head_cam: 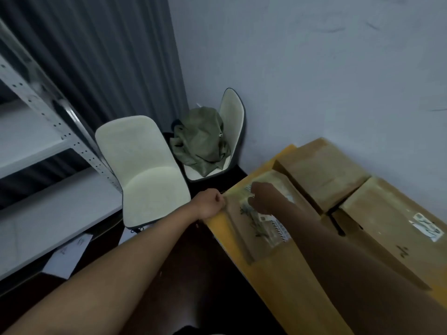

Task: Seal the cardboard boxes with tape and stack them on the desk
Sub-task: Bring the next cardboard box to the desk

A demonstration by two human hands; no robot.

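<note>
While curled at the desk (273, 281) edge, left hand (210, 204) seemed to pinch a tape (235, 191) end, grip unclear. Right hand (262, 198) pressed on the box (260, 222), fingers bent over its labelled top, hold uncertain. Lay flat on the desk, beside two more boxes (321, 176) by the wall.

A flat cardboard box (261, 213) with printed labels lies under the right hand (262, 198), its near corner at the left hand (210, 204). Two more brown boxes (321, 172) stand closed just behind the right hand, side by side.
</note>
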